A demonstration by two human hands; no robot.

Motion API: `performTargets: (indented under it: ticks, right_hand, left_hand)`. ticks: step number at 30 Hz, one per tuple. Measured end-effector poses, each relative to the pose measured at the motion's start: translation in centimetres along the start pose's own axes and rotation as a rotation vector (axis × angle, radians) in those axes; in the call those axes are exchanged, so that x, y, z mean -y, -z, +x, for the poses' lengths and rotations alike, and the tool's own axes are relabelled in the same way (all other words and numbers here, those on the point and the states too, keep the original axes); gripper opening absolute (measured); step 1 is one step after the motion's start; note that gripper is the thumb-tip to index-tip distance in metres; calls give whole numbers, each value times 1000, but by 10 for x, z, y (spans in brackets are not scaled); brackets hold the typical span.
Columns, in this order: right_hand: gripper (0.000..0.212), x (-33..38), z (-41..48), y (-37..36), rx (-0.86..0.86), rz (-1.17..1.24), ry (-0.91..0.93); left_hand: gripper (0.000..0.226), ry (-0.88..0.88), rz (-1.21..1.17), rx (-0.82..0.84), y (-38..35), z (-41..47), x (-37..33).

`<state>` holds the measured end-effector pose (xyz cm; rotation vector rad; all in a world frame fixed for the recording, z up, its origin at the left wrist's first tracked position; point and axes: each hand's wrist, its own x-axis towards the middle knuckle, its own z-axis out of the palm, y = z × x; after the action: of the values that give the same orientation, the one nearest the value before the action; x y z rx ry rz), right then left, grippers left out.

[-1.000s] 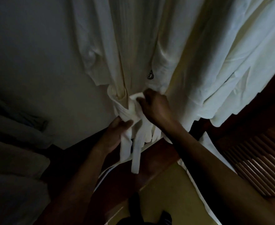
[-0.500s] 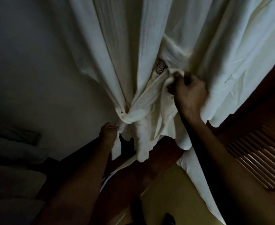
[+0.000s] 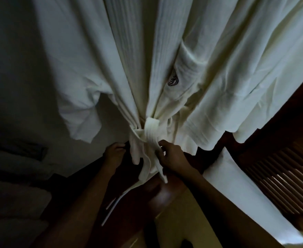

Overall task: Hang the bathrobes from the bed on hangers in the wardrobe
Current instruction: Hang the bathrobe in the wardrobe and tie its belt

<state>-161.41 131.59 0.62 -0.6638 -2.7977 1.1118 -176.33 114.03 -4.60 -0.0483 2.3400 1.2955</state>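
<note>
The bathrobe (image 3: 129,59) hangs full length in front of you; hanger and rail are out of frame above. Its belt (image 3: 151,130) is already knotted at the waist. Your right hand (image 3: 173,157) has its grip pinched on one belt tail below the knot. Your left hand (image 3: 115,154) is curled just beside the other tail; grip on cloth or not, cannot tell.

Judged: this robe is nearly done, only the knot left to snug.

More white cloth (image 3: 254,68) hangs to the right; second robe or sleeve, unclear. The louvred door (image 3: 281,178) stands close at right and blocks neither hand.
</note>
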Motion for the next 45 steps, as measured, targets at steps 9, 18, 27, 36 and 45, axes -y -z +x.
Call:
performTargets:
  ticks: [9,18,27,36,45]
  right_hand:
    - [36,20,18,21,-130,142,-5]
    - [47,84,-3,113,-335,-98,406]
    - [47,170,-8,231,-571,-419,636]
    - [38,256,-4,352,-938,-527,897]
    - [38,294,44,391,-868,-732,561]
  left_hand:
    - [23,-327,-141,-95,37,-21,-61]
    - [33,-637,-147,-81,72,-60,-148]
    - [11,-968,-130,-233,112,-108,-275]
    - [29,-1226,-247,-521,139,-135,-420]
    - [35,-1297,4,-342,154,-92,-510]
